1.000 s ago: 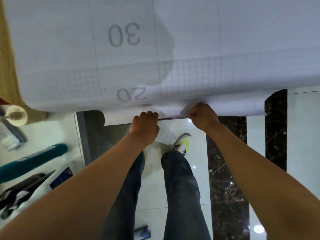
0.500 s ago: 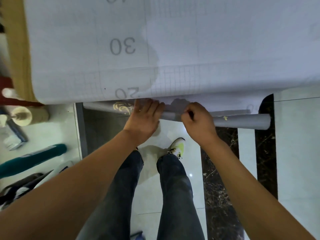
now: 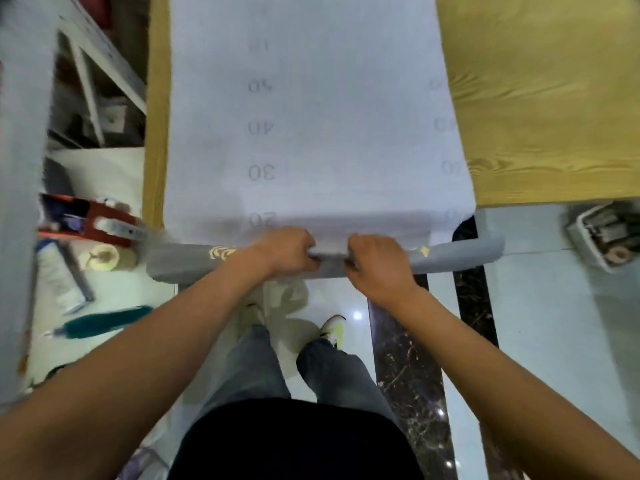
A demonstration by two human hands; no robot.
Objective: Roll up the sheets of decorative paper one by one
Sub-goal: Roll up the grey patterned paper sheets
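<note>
Both hands have shifted from flattening the paper's near edge to curling round a roll (image 3: 460,252) that is now thicker and hangs clear of the bench (image 3: 554,133) edge. Left hand (image 3: 284,252) and right hand (image 3: 375,263) sit close together at the middle of the roll, each grip clamped on it, knuckles up. Beyond them the sheet (image 3: 311,133) lies flat, backing side up, running away across the bench with printed numbers down its length; most of it is not yet wound.

This paper looks light and limp, easily creased, and the roll's grey outer face seems smooth enough to slip. With both hands at the centre, the long free ends to left and right could sag or wind unevenly, so I would judge a wider hold, one hand toward each end, safer for keeping the edges aligned. Gentle, even pressure should do; squeezing hard would likely dent the tube.

On the floor to the left lie a tape roll (image 3: 104,258) and a teal tool (image 3: 107,318).
</note>
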